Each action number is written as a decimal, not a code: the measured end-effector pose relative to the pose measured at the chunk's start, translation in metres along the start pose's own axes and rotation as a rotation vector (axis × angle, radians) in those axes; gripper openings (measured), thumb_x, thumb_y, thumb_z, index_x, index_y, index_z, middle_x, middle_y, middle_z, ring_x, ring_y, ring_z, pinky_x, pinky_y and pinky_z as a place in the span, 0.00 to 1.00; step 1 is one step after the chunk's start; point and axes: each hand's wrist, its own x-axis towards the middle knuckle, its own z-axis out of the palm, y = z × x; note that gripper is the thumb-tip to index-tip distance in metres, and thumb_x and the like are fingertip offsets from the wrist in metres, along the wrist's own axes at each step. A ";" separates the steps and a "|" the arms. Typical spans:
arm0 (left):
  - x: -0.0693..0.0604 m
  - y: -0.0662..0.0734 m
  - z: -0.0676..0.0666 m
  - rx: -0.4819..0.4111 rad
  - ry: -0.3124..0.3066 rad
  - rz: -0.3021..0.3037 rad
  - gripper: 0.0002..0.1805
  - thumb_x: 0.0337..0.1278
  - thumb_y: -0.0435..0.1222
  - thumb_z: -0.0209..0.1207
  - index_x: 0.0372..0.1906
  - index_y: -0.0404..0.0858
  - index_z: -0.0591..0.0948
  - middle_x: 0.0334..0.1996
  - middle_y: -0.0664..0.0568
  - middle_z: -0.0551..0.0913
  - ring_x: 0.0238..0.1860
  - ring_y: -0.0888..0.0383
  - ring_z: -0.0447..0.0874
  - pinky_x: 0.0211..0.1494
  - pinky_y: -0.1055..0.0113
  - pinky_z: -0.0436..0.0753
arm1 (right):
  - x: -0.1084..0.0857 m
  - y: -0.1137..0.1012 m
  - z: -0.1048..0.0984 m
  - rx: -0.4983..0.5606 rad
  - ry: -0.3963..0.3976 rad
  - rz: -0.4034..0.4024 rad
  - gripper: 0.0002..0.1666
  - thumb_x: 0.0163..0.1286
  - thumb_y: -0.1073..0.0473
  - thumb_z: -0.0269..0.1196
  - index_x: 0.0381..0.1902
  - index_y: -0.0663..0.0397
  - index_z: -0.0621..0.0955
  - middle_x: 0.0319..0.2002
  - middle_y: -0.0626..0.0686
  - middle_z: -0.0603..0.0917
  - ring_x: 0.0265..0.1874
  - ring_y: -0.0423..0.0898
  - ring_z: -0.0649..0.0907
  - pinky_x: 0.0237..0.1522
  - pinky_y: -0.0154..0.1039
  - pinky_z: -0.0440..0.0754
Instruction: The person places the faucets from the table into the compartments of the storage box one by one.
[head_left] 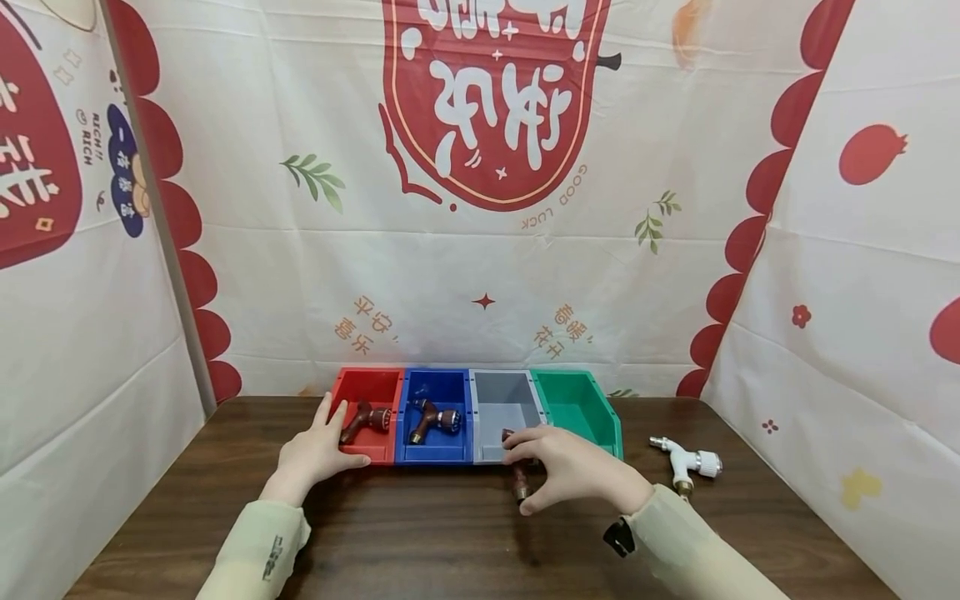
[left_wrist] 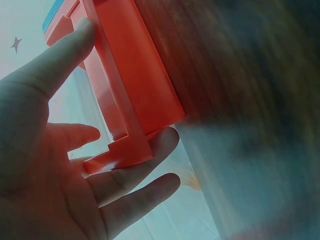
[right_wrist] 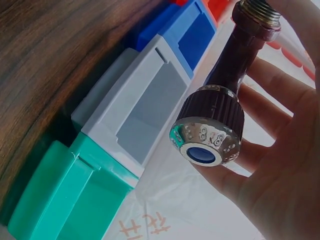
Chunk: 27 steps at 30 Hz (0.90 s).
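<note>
My right hand holds a dark brown tap just in front of the grey bin. In the right wrist view the tap shows a ribbed knob with a silvery, blue-centred end and a brass threaded end near the thumb. My left hand touches the red bin, its fingers stretched along the outer side and its thumb at the front rim. One brown tap lies in the red bin, another brown tap in the blue bin.
A green bin closes the joined row on the right, beside the grey one. Farther right, a white tap lies on the brown wooden table. Printed cloth hangs behind the table and along both sides.
</note>
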 end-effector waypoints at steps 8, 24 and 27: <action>0.004 -0.003 -0.003 -0.009 0.003 -0.006 0.61 0.40 0.61 0.69 0.75 0.35 0.54 0.75 0.35 0.41 0.49 0.31 0.77 0.46 0.35 0.77 | 0.007 0.004 -0.006 -0.022 0.007 -0.006 0.34 0.52 0.41 0.73 0.56 0.48 0.82 0.62 0.49 0.76 0.60 0.50 0.74 0.59 0.50 0.73; 0.000 0.002 -0.002 -0.003 -0.006 0.000 0.61 0.40 0.61 0.69 0.75 0.34 0.55 0.75 0.34 0.41 0.48 0.31 0.78 0.44 0.35 0.77 | 0.007 0.008 -0.001 0.010 0.011 0.010 0.36 0.53 0.41 0.73 0.57 0.49 0.81 0.62 0.49 0.75 0.61 0.50 0.73 0.59 0.51 0.73; -0.001 0.002 -0.002 -0.005 -0.008 -0.003 0.61 0.40 0.60 0.69 0.75 0.34 0.55 0.75 0.34 0.41 0.49 0.31 0.77 0.45 0.35 0.77 | 0.008 0.009 0.000 0.015 0.013 0.012 0.35 0.53 0.41 0.73 0.57 0.49 0.82 0.62 0.49 0.76 0.61 0.50 0.74 0.59 0.51 0.73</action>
